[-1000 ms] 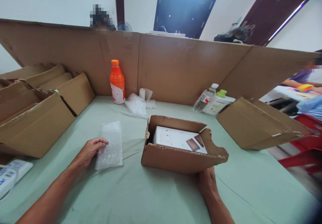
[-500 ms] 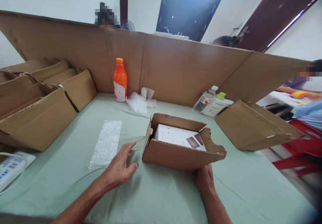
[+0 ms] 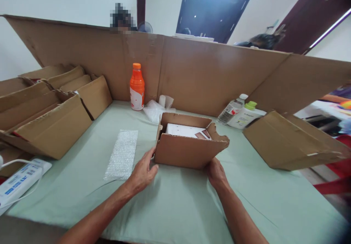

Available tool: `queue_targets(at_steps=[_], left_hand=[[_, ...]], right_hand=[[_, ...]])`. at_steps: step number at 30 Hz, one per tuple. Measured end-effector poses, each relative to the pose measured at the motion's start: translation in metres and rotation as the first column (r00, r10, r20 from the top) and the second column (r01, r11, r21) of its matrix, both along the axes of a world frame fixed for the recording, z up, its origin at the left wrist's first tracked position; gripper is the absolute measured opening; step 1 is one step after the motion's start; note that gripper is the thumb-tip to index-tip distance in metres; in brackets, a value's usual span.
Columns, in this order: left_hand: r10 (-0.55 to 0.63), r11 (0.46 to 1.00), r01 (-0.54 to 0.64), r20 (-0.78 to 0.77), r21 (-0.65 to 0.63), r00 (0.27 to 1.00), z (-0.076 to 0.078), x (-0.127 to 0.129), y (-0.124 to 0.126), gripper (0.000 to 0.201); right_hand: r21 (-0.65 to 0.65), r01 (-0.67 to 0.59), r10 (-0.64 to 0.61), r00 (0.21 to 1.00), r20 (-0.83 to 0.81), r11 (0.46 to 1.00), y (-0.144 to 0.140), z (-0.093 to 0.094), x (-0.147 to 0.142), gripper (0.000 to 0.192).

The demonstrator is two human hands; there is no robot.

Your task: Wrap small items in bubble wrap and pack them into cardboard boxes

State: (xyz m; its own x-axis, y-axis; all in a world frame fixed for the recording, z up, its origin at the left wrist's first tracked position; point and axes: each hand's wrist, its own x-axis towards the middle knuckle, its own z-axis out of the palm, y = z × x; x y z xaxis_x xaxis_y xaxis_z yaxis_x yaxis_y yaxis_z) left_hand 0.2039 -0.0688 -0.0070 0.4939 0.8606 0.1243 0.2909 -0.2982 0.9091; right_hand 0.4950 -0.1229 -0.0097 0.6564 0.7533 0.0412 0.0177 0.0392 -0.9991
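Observation:
An open cardboard box (image 3: 186,149) sits in the middle of the green-covered table (image 3: 175,207), with a white printed carton (image 3: 184,131) lying inside it. My left hand (image 3: 142,172) touches the box's near left corner, fingers against the cardboard. At the near right corner my right hand (image 3: 216,172) presses on the front wall. A strip of bubble wrap (image 3: 122,154) lies flat on the cloth just left of my left hand, untouched.
Flattened cardboard boxes (image 3: 52,116) are stacked at left, another folded box (image 3: 287,141) lies at right. A tall cardboard screen (image 3: 192,72) walls the back. An orange bottle (image 3: 136,87), crumpled plastic (image 3: 155,109), two bottles (image 3: 241,113) and a power strip (image 3: 20,180) are about. People sit beyond the screen.
My left hand let go of the bubble wrap and moved right to the box's left corner. The box now stands more squarely between both hands.

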Motion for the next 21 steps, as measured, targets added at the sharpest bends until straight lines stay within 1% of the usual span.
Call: queue_targets(at_steps=[2, 3, 5, 7, 9, 10, 12, 14, 16, 18, 19, 21], left_hand=[[0.013, 0.991, 0.004, -0.122, 0.137, 0.992, 0.000, -0.026, 0.000, 0.058], [0.039, 0.977, 0.002, -0.185, 0.214, 0.982, -0.001, -0.043, -0.002, 0.052], [0.134, 0.936, -0.024, -0.293, 0.351, 0.946, -0.004, -0.079, -0.005, 0.043], [0.227, 0.898, -0.039, -0.386, 0.438, 0.894, -0.009, -0.112, -0.007, 0.041], [0.280, 0.874, -0.022, -0.468, 0.485, 0.838, -0.014, -0.135, -0.006, 0.041], [0.292, 0.867, -0.005, -0.500, 0.499, 0.815, -0.016, -0.141, -0.005, 0.038], [0.306, 0.854, 0.025, -0.540, 0.520, 0.784, -0.020, -0.145, -0.002, 0.032], [0.328, 0.837, 0.026, -0.541, 0.546, 0.775, -0.023, -0.140, 0.001, 0.026], [0.350, 0.816, 0.004, -0.501, 0.578, 0.791, -0.024, -0.135, 0.002, 0.024], [0.342, 0.803, -0.015, -0.440, 0.596, 0.830, -0.021, -0.132, 0.001, 0.023], [0.319, 0.808, -0.016, -0.415, 0.589, 0.852, -0.018, -0.131, -0.001, 0.022], [0.239, 0.845, 0.000, -0.378, 0.534, 0.894, -0.010, -0.131, -0.007, 0.020]], right_hand=[[-0.007, -0.014, 0.014, 0.999, -0.043, 1.000, -0.004, -0.008, 0.000, 0.038], [-0.002, -0.013, 0.013, 0.997, -0.072, 1.000, -0.008, -0.011, 0.001, 0.037], [0.009, 0.006, -0.005, 0.991, -0.135, 1.000, -0.016, -0.015, 0.004, 0.034], [-0.011, 0.018, -0.020, 0.982, -0.189, 1.000, -0.022, -0.017, 0.007, 0.034], [-0.059, 0.009, -0.021, 0.976, -0.217, 0.998, -0.025, -0.017, 0.008, 0.038], [-0.077, 0.013, -0.030, 0.975, -0.222, 0.997, -0.025, -0.016, 0.008, 0.039], [-0.103, 0.051, -0.071, 0.977, -0.199, 0.993, -0.028, -0.016, 0.005, 0.041], [-0.138, 0.105, -0.120, 0.987, -0.109, 0.985, -0.035, -0.013, -0.002, 0.043], [-0.182, 0.152, -0.145, 0.988, 0.048, 0.971, -0.048, -0.009, -0.011, 0.049], [-0.176, 0.237, -0.196, 0.955, 0.223, 0.955, -0.068, -0.001, -0.019, 0.051], [-0.146, 0.291, -0.238, 0.924, 0.298, 0.945, -0.079, 0.004, -0.024, 0.050], [-0.074, 0.385, -0.324, 0.852, 0.410, 0.920, -0.100, 0.013, -0.032, 0.046]])
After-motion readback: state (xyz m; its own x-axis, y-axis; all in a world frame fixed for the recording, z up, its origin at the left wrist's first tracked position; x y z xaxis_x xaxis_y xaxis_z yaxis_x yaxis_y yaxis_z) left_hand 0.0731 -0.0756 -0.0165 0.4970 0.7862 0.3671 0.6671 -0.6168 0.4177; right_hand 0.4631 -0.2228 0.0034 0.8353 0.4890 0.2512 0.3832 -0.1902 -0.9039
